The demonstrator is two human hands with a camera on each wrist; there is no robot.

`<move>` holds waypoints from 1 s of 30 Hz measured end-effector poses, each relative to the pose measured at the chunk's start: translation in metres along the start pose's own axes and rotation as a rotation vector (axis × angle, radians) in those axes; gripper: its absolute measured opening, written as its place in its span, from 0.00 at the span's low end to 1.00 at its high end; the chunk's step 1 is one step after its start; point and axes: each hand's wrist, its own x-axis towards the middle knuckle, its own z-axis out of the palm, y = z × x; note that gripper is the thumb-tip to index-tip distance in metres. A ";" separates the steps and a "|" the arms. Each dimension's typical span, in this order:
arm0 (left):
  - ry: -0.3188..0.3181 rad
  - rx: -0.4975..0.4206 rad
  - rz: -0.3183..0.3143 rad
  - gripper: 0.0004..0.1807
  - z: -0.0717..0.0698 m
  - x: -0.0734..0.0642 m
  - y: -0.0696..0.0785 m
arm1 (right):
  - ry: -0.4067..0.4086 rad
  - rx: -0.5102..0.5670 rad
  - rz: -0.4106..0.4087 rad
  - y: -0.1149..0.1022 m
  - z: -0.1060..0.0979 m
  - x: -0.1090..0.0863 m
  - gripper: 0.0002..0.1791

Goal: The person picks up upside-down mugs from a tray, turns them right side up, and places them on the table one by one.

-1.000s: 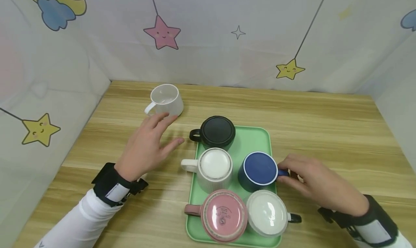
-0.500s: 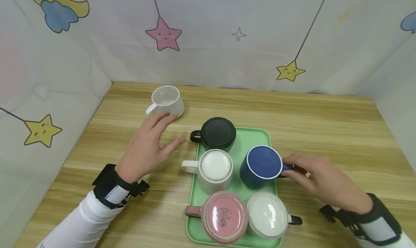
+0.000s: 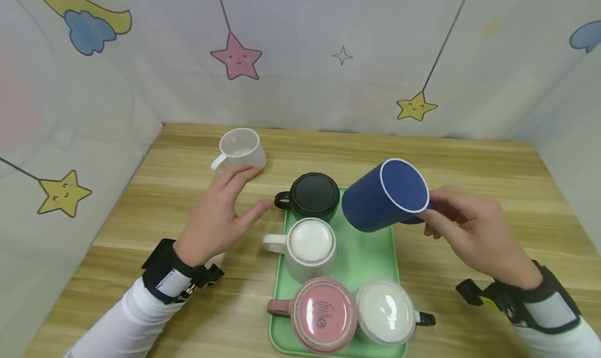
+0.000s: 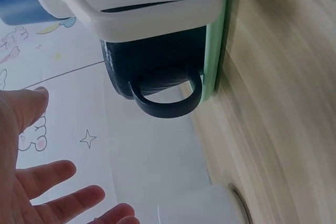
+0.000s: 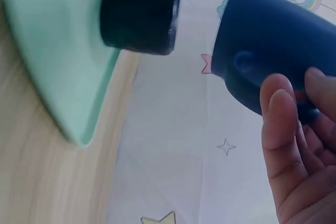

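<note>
By its handle, my right hand grips a blue mug, lifted above the green tray and tilted. The right wrist view shows fingers and thumb pinching the handle of the blue mug. My left hand is held over the table with fingers spread, nothing in them, its fingertips near a white cup standing upright. On the tray, a black mug, a white ribbed mug, a pink mug and a white mug with a black handle stand upside down.
The wooden table meets a fabric backdrop printed with stars at its far edge. More fabric hangs on the left and right sides. Mug handles stick out past both long edges of the tray.
My right hand has raised the blue mug off the tray, moving it up and away from me and tilting it. The left hand has hardly moved.
</note>
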 end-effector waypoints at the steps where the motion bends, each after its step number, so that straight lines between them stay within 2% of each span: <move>1: 0.004 -0.003 0.002 0.36 0.000 0.001 0.000 | 0.015 0.007 0.007 -0.001 0.000 0.003 0.23; 7: 0.008 -0.022 0.015 0.36 0.001 0.009 0.005 | 0.128 0.050 0.023 -0.004 0.006 0.020 0.21; 13: -0.019 -0.087 0.003 0.36 0.000 0.026 0.018 | 0.206 0.219 0.050 -0.009 0.016 0.044 0.16; 21: -0.107 -0.337 -0.054 0.29 0.007 0.054 0.048 | 0.253 0.536 0.089 -0.015 0.036 0.071 0.08; 30: -0.197 -0.630 -0.168 0.21 0.022 0.081 0.074 | 0.234 0.643 0.133 -0.025 0.051 0.085 0.08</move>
